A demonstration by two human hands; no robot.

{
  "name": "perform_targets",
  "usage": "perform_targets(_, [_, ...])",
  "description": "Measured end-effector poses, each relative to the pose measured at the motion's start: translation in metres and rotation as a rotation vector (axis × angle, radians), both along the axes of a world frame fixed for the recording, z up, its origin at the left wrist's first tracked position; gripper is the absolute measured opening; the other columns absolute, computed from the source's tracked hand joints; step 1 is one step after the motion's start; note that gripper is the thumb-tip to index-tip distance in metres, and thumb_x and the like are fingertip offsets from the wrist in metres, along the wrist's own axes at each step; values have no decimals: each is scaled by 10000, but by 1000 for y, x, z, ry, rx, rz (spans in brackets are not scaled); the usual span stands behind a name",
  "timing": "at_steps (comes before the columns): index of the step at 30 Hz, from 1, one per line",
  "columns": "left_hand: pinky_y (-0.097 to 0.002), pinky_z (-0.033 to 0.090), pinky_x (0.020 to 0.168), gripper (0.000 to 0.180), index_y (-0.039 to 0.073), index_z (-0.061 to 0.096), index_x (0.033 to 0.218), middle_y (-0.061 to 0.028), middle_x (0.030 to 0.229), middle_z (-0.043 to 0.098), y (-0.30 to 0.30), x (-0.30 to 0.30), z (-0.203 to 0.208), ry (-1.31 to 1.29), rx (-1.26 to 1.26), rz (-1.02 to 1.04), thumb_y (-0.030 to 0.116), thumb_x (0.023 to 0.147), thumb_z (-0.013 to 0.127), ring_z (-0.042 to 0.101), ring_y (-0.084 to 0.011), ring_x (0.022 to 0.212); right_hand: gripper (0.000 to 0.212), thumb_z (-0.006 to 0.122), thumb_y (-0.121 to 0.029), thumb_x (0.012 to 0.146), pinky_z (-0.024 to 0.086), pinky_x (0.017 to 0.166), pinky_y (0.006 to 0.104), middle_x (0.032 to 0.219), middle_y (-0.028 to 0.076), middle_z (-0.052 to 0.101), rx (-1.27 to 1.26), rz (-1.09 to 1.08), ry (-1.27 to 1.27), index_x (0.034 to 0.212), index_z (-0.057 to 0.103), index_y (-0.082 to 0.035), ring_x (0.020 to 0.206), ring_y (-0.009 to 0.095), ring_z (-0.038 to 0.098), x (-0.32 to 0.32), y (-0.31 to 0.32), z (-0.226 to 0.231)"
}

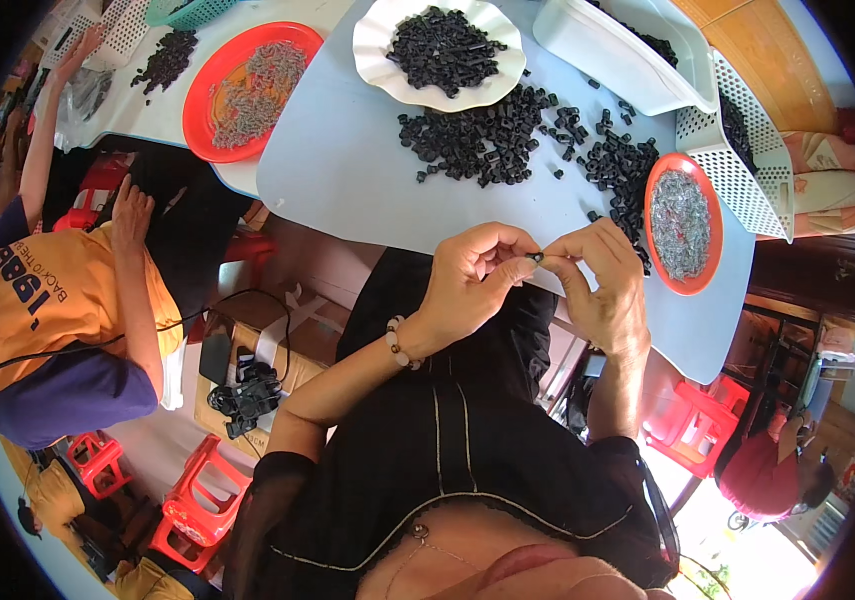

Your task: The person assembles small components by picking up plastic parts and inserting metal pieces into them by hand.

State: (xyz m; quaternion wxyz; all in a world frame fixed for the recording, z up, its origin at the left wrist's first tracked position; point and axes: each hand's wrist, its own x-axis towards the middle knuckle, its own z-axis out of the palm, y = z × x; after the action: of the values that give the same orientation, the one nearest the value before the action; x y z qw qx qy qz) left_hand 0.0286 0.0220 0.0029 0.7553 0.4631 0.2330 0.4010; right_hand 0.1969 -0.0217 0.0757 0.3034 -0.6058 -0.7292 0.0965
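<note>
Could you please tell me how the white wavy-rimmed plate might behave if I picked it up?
The white wavy-rimmed plate is probably stiff, since its rim holds its ripples. The small black pieces heaped loose on it would likely slide off if it tilted.

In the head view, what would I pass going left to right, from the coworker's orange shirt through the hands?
Orange shirt → round red tray → left hand → small dark piece → right hand → oval red bowl.
</note>
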Motion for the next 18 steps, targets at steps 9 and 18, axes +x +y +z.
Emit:
perform_targets(9, [-234,464,659,122,-5,631,1006,-46,840,625,6,-9,3,-178,-310,-225,101,944,640,569,-106,699,166,754,-89,807,436,683,262,749,1,574,-423,59,568,849,615,-10,718,77,495,11,16,-8])
perform_targets(18, [-224,449,667,105,10,634,1000,-25,807,621,5,-8,5,-37,-233,-57,94,937,647,556,-86,697,128,719,-110,805,482,666,382,786,66,652,24,-301,-96,900,648,-60,762,258,592,26,54,-32])
